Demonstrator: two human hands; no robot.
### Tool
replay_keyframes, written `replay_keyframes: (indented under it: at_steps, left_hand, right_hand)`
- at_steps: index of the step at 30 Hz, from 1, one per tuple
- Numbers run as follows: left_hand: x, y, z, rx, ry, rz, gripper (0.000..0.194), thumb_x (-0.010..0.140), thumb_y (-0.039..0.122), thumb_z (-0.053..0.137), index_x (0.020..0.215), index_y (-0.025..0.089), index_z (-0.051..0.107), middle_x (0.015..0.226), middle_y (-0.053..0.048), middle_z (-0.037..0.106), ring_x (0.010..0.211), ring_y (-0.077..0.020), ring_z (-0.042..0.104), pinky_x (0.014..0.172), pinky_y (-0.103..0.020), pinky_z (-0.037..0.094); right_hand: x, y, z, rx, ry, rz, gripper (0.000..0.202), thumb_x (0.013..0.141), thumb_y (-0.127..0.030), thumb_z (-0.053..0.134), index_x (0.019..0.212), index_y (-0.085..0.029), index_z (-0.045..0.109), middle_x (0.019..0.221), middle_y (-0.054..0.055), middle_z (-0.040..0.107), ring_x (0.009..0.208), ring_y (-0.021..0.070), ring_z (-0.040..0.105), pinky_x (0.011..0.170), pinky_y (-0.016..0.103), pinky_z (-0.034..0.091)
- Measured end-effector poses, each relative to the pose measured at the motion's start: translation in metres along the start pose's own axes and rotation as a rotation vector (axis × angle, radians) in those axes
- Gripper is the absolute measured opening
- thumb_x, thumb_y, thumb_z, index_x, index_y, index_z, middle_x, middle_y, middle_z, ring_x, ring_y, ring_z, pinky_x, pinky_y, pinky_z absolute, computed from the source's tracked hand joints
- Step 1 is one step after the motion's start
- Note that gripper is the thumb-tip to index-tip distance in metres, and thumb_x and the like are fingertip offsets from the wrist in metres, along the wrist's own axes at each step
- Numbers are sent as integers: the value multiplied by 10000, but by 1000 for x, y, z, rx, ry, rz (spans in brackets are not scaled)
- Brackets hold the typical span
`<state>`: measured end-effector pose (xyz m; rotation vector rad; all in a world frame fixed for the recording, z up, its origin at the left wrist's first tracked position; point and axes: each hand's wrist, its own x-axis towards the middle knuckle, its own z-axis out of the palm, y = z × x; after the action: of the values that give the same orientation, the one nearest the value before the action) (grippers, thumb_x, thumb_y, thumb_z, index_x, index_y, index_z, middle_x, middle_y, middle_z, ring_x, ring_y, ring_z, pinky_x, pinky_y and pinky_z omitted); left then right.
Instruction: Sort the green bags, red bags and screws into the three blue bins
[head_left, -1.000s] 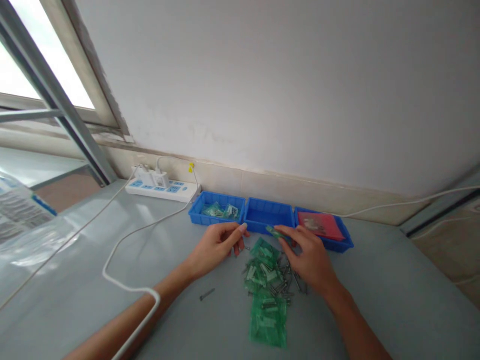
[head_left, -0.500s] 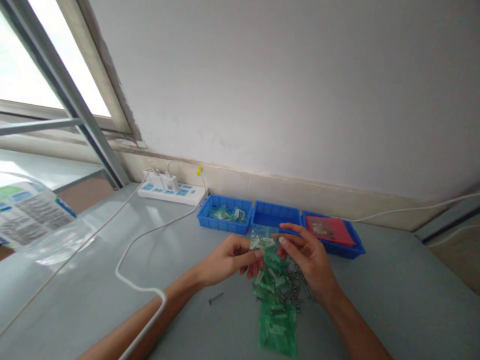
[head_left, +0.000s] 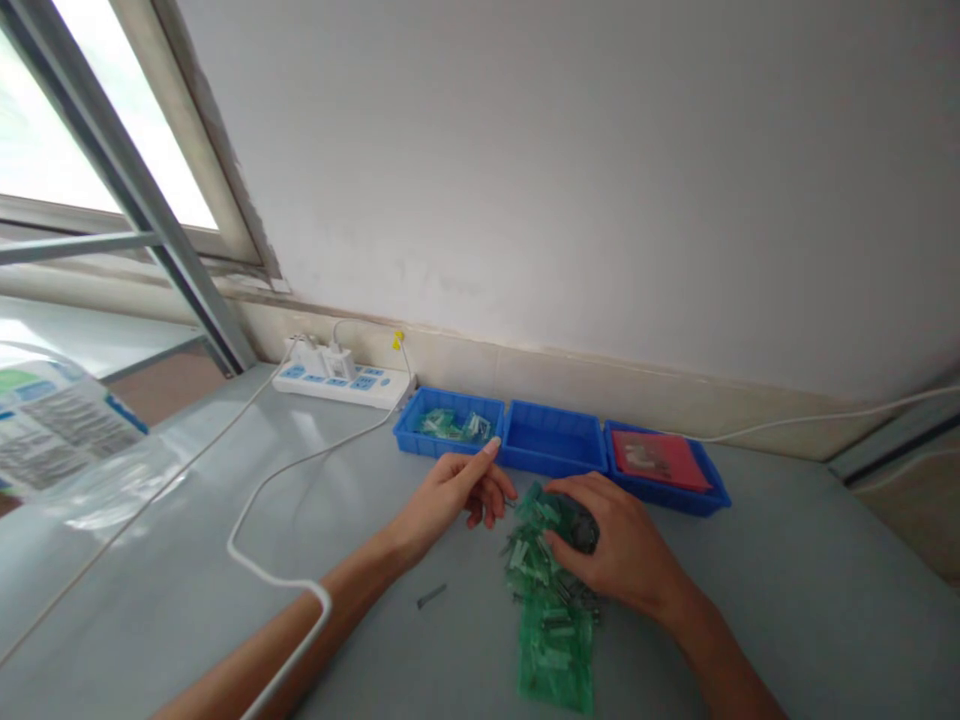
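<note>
Arching over crumpled translucent green plastic bags (head_left: 529,562) and slim grey metal screws (head_left: 585,602) in the head view, the right hand (head_left: 619,540) is held wide, thumb and fingers parted. The pile is set on a grey tabletop (head_left: 795,570), before the middle blue plastic tray (head_left: 555,462). The left hand (head_left: 459,493) is loosely curled just beside it; whether anything is pinched there cannot be told. Since bags and screws are overlapped, screws could be dragged or scattered if one bag were pulled hastily. A lone grey screw (head_left: 432,596) could be knocked away by a careless sweep.
</note>
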<state>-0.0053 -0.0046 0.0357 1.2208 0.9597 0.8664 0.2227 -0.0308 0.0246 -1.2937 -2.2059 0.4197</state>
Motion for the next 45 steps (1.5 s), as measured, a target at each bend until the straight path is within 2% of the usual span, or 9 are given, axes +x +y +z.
replay_keyframes:
  at_steps: [11, 15, 19, 21, 25, 32, 35, 40, 45]
  left_hand:
    - [2, 0, -4, 118, 27, 36, 673, 852, 751, 517, 721, 118, 701, 591, -45, 632, 515, -131, 558, 453, -220, 340]
    - [1, -2, -4, 247, 59, 121, 625, 899, 713, 482, 791, 132, 688, 602, -19, 621, 537, -139, 560, 482, -227, 376]
    - [-3, -2, -2, 424, 40, 204, 553, 959, 629, 463, 834, 139, 685, 655, -16, 642, 581, -144, 577, 550, -233, 430]
    - [-6, -1, 0, 472, -10, 224, 530, 955, 617, 483, 839, 140, 682, 674, -14, 650, 594, -145, 589, 575, -232, 451]
    - [-11, 0, 5, 470, -144, 188, 527, 925, 609, 552, 694, 146, 648, 632, -11, 639, 589, -136, 599, 575, -220, 454]
    - [-14, -6, 3, 307, -390, 20, 596, 865, 678, 608, 698, 116, 717, 554, -20, 621, 491, -107, 538, 489, -211, 411]
    - [-8, -4, -3, 228, -292, 13, 630, 817, 712, 644, 627, 113, 696, 533, -31, 619, 463, -101, 518, 470, -214, 379]
    - [4, -3, -13, 11, 114, 78, 714, 818, 796, 546, 671, 113, 694, 533, -21, 597, 436, -94, 486, 431, -206, 310]
    - [8, -9, -16, -97, 103, 24, 766, 851, 815, 456, 809, 102, 734, 580, -36, 623, 471, -116, 529, 438, -208, 313]
  right_hand:
    - [-1, 8, 12, -177, 10, -126, 385, 874, -156, 547, 1226, -194, 698, 1117, 115, 768, 971, 281, 720, 910, 441, 563]
    - [1, 14, 10, -95, 268, -79, 344, 920, -164, 514, 1185, -234, 721, 1116, 95, 775, 971, 266, 738, 926, 428, 567]
    - [6, 6, 2, 328, 521, 157, 290, 902, -312, 653, 1182, -241, 680, 1027, 72, 782, 862, 238, 749, 839, 381, 596]
    - [9, -1, 0, 623, 499, 253, 344, 853, -379, 730, 1157, -234, 657, 882, 41, 777, 755, 218, 739, 706, 325, 597]
    - [12, -11, 4, 994, 259, 325, 437, 757, -431, 829, 1099, -219, 657, 757, 9, 757, 632, 175, 700, 575, 252, 537]
    - [13, -11, 11, 983, 229, 338, 396, 769, -519, 805, 982, -197, 718, 729, 26, 752, 625, 162, 676, 578, 242, 520]
    - [14, -6, 10, 896, 297, 355, 394, 816, -570, 740, 890, -183, 734, 740, 54, 754, 627, 187, 684, 593, 278, 549]
    - [13, 3, 7, 756, 367, 335, 391, 867, -568, 670, 828, -184, 727, 757, 70, 753, 605, 203, 680, 599, 312, 557]
    - [6, 6, 2, 267, 278, 184, 236, 903, -403, 637, 935, -188, 731, 854, 81, 764, 752, 237, 704, 744, 367, 559]
